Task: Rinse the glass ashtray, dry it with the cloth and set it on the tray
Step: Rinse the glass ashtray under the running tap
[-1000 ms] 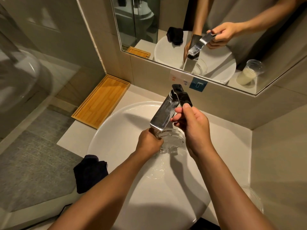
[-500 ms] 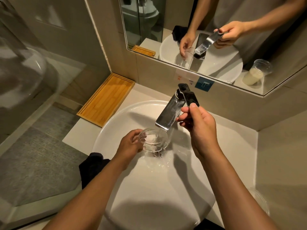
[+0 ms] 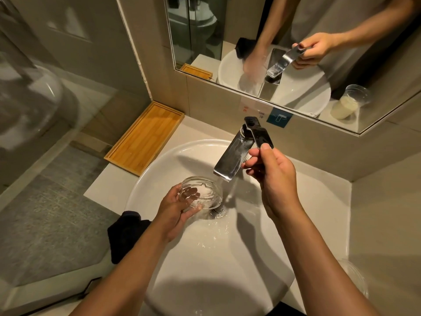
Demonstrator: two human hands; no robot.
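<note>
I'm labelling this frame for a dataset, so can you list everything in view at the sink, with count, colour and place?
glass ashtray: one, clear, held over the basin left of the water stream
basin: one, white, centre
tap: one, chrome, behind the basin, water running
tap lever: one, dark chrome, on top of the tap
cloth: one, black, on the counter left of the basin
tray: one, wooden, on the counter's back left
mirror: one, on the wall above the tap
plastic cup: one, clear, seen in the mirror
left hand: holding the ashtray
right hand: on the tap lever
</note>
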